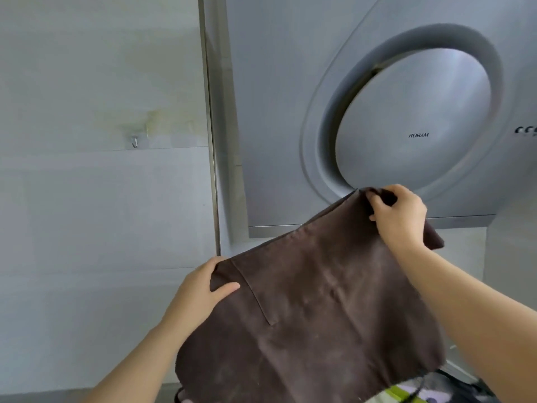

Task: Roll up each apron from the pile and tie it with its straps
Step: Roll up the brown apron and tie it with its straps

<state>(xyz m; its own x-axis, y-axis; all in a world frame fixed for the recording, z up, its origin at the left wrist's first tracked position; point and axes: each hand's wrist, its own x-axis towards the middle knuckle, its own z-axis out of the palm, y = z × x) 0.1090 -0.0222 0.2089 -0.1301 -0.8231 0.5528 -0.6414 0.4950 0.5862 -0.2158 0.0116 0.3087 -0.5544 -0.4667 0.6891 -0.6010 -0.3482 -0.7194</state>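
Head view, entries by size.

1. Tiled wall: pale grey. It fills the left half and is crossed by level grout lines. A vertical metal strip closes its right edge against the hood.

2. Grey range hood: it fills the upper right. Its lower edge runs level behind my right wrist. A round disc lettered ROBAM sits in a recessed ring.

3. Brown apron: I hold it up in the air in front of me, spread flat. The top edge climbs from lower left to upper right. A stitched seam runs down from that edge near the left corner. The bottom edge hangs loose, low in the frame. The upper right corner overlaps the ring's lower rim in this view; I cannot tell how far the cloth stands off the hood.

4. My right hand: raised, well apart from the other hand. Its fingers are curled over the upper right corner, pinching bunched cloth.

5. My left hand: lower. The thumb lies across the front of the upper left corner with the fingers behind, gripping the cloth. To its left only wall tile shows.

6. Green-and-white fabric: a sliver shows under the apron's bottom edge at lower right, beside dark material. Too little shows to say more.

7. Small metal hook: stuck on the wall at upper left, well apart from the apron.
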